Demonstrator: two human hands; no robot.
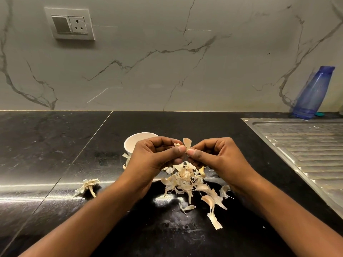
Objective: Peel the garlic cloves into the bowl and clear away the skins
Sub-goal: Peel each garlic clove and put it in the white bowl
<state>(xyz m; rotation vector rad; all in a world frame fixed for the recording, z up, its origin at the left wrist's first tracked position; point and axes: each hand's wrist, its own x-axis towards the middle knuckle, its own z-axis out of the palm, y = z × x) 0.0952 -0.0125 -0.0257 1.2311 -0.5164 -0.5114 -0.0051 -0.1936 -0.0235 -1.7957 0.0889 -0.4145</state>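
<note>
On the black worktop (55, 145), left of the steel draining board (306, 145): mid-peel, and seemingly well along, judging by the litter. Both hands raised just above the surface, thumbs almost touching. Left hand (154, 154) curled, pinching a garlic clove (178, 145) mostly hidden between thumb and fingers. Right hand (219, 156) pinching a loose flap of skin (187, 142) standing up from that clove. Behind the left hand, the white bowl (133, 140), partly covered, contents impossible to tell. Directly below, a heap of skins (185, 180) trailing off toward the right forearm; well apart to the left, a stripped stalk (88, 186). For a clean peel: keep the left pinch firm but gentle, to avoid bruising the flesh; draw the flap away in one steady strip instead of picking at it; roll the clove to find the next loose edge. Work over the heap, not over the bowl, to keep scraps together. Expect papery bits to cling; flick them off the fingertips. Drop only a bare clove into the bowl, then gather the skins.
</note>
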